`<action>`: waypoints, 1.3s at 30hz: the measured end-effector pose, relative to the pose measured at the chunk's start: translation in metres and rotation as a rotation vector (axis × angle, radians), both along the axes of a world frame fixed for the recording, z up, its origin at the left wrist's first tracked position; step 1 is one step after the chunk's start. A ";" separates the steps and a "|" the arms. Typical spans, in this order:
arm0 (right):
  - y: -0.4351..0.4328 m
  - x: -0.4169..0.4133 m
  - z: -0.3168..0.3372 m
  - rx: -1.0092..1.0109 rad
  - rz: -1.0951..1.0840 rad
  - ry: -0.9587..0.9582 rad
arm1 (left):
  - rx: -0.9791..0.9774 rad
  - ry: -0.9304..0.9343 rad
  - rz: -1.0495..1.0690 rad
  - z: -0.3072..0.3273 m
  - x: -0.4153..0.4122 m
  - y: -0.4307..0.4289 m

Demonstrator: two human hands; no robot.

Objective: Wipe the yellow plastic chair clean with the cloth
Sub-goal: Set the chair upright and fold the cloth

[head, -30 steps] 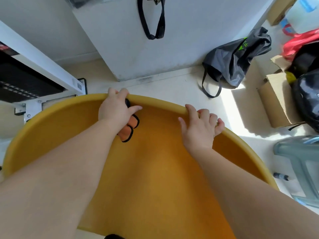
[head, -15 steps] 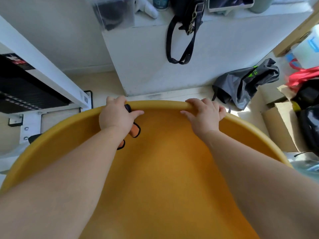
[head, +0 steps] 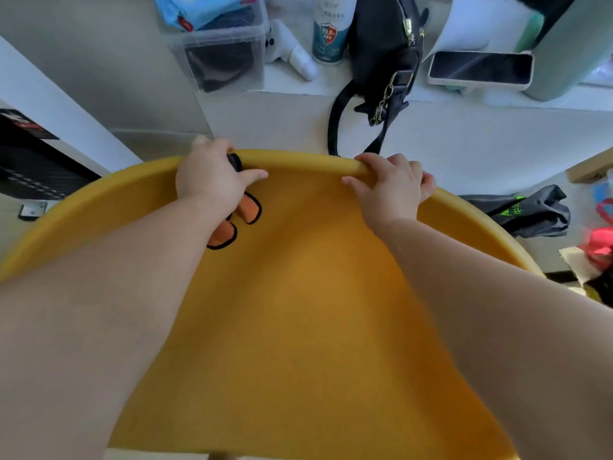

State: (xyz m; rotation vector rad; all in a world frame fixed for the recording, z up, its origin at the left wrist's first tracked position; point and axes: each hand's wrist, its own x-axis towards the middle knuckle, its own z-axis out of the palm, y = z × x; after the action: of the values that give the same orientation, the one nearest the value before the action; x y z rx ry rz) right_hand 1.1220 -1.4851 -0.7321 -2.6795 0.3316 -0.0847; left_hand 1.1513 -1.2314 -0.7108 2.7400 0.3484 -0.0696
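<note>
The yellow plastic chair (head: 298, 310) fills the lower half of the view, its rounded top rim running across the middle. My left hand (head: 210, 180) is closed over the rim at the left, pressing an orange cloth with black trim (head: 247, 210) against the chair's inner face; two folds of the cloth hang out below the palm. My right hand (head: 389, 187) grips the bare rim further right, fingers curled over the far side. Both forearms reach in from the bottom corners.
A white counter (head: 298, 94) stands close behind the chair, with a black handbag (head: 384, 61) whose strap dangles over the edge, a phone (head: 481, 68), a spray bottle (head: 331, 31) and a clear box (head: 225, 58). A grey bag (head: 530, 210) lies on the floor at the right. A white shelf frame (head: 66, 127) stands at the left.
The view has tilted upward, bringing the countertop into sight. My right hand slid up from the inner face onto the rim and closed over it. My left hand stays on the cloth at the rim.
</note>
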 end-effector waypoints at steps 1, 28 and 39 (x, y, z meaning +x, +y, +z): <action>-0.004 0.009 0.000 -0.004 -0.006 -0.004 | -0.002 -0.004 -0.011 0.000 0.009 -0.004; 0.024 -0.062 0.017 0.278 0.227 0.349 | -0.297 0.132 -0.138 0.022 -0.053 -0.041; -0.064 -0.163 0.157 0.663 0.380 0.538 | -0.650 0.440 -0.032 0.171 -0.178 -0.152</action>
State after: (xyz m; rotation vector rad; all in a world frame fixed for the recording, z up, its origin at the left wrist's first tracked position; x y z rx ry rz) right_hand 0.9594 -1.5488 -0.5749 -2.0121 -0.0092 0.7369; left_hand 0.9728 -1.3838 -0.5396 2.0646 0.3254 -0.6752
